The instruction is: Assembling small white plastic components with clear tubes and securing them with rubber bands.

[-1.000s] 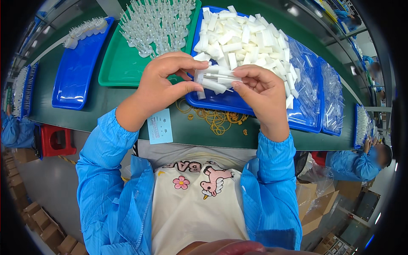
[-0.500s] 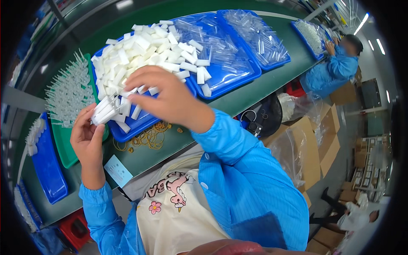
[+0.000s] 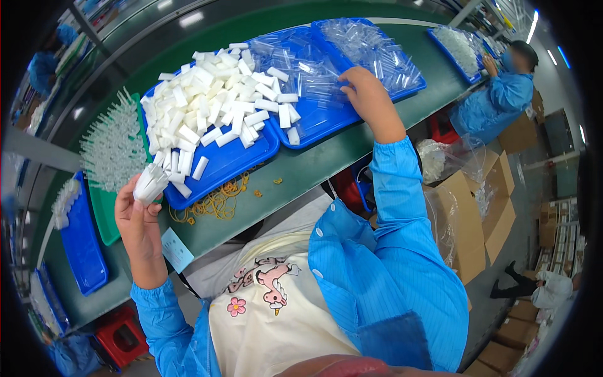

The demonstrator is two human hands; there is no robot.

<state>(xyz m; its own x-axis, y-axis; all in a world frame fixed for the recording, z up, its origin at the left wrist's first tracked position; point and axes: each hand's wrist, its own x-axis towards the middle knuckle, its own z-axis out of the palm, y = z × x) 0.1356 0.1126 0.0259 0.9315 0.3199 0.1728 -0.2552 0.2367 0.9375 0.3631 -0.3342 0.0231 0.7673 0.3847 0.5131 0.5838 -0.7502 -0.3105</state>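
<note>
My left hand is closed around a bundle of slim white pieces, their ends fanning upward beside the near corner of a blue tray. A heap of white foam-like blocks fills that tray. To the right, my right hand hovers at the border of two more blue trays, thumb and forefinger apart, with nothing visible in it. Beneath and beyond its fingertips lie clear plastic tubes. The middle tray shows bare blue plastic near my wrist.
Yellow rubber bands lie along the table's front. A green tray with translucent spiky parts and a narrow blue tray stand left. A pale card rests nearby. Cardboard boxes and a co-worker are at right.
My right hand has left the white bundle and swung right to the clear tubes. My left hand keeps hold of the bundle, a little lower.
</note>
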